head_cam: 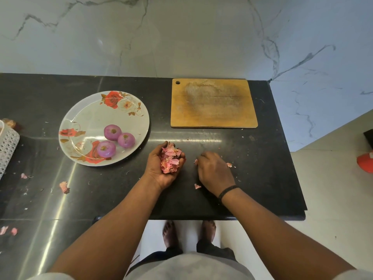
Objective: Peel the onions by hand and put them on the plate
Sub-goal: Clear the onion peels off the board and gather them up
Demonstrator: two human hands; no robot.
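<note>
While cupped palm-up, left grip [166, 166] beside 3 onions [115, 140].

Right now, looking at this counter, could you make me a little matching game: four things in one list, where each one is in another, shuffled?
Things:
1. peeled onions
2. handful of onion skins
3. cutting board
4. black wristband

Places:
A. bare, at the back of the counter
B. cupped in the left hand
C. around the right arm, behind the right hand
D. on the flowered plate

Pairs: 1-D, 2-B, 3-A, 4-C
</note>
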